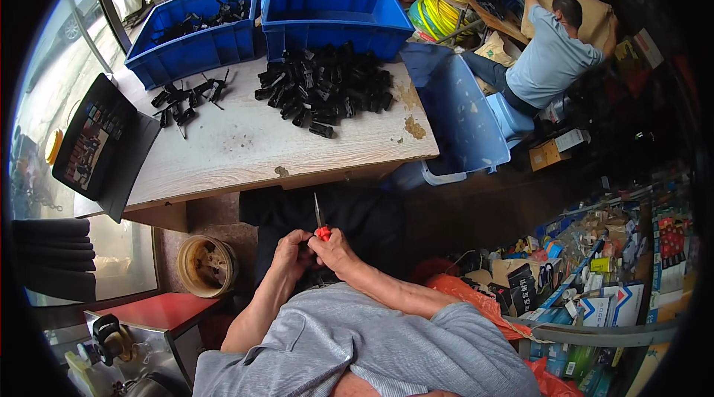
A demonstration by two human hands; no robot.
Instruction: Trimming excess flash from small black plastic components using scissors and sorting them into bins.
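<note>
Head view: right hand (335, 254) holds a probably stiff tool (320, 215), best gripped by its red handle (323, 233); left hand (292, 254) curled, contents unclear.

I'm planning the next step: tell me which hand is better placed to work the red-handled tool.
Most likely the right hand: the red-handled tool sits in its grip, metal end pointing forward. The left hand is close beside it, but whether it holds anything is hidden.
</note>
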